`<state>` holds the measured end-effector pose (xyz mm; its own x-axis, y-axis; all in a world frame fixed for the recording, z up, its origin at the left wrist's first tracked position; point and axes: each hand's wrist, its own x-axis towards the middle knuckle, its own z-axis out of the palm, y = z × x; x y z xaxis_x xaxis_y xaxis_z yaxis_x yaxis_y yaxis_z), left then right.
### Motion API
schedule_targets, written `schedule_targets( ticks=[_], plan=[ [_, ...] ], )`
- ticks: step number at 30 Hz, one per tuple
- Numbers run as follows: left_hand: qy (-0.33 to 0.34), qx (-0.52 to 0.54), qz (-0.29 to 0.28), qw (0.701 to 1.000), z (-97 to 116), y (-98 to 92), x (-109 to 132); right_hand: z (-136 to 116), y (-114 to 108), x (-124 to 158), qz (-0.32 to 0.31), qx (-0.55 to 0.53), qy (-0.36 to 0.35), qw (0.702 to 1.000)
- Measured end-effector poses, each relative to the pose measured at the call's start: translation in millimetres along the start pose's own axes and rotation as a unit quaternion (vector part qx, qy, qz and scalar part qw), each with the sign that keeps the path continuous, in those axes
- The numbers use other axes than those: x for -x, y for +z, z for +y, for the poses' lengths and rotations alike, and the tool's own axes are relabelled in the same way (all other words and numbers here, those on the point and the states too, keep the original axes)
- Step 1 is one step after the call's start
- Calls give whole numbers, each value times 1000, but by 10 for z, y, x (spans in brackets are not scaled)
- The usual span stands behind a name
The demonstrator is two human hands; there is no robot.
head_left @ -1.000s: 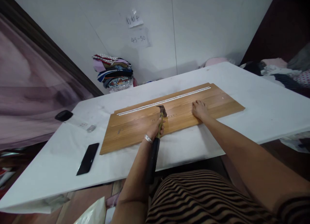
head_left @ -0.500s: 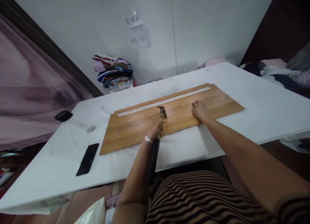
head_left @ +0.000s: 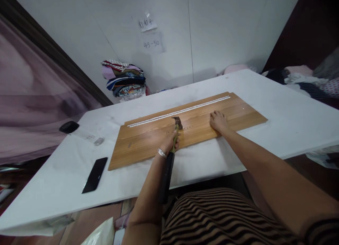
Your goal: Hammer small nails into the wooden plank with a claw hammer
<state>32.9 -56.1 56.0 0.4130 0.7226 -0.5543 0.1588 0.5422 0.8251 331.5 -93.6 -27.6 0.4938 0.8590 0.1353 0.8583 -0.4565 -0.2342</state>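
A long wooden board (head_left: 148, 140) lies on the white table (head_left: 291, 114), with a pale strip (head_left: 180, 111) along its far edge. My left hand (head_left: 169, 142), with a silver bracelet at the wrist, is closed round a hammer (head_left: 172, 146) near its head; the rusty head rests on the board beside a row of small nails (head_left: 185, 127). The hammer's black handle runs back under my forearm. My right hand (head_left: 218, 120) lies flat on the board, fingers spread, to the right of the nails.
A black phone (head_left: 94, 174) lies on the table's left front. A dark oval object (head_left: 69, 127) and a small clear packet (head_left: 99, 141) sit at the far left. Folded clothes (head_left: 123, 79) are stacked by the wall; more cloth (head_left: 307, 79) lies at the right.
Nothing has visibly moved on the board; both hands and the hammer keep their places. The view has shifted very slightly.
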Motion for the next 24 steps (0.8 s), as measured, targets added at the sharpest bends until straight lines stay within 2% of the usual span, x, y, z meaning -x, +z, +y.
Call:
schedule_targets(
  ticks=[24],
  plan=[
    [2, -5, -1, 1000, -2, -9, -21, -11, -16, 11, 5, -17, 1, 1000]
  ],
)
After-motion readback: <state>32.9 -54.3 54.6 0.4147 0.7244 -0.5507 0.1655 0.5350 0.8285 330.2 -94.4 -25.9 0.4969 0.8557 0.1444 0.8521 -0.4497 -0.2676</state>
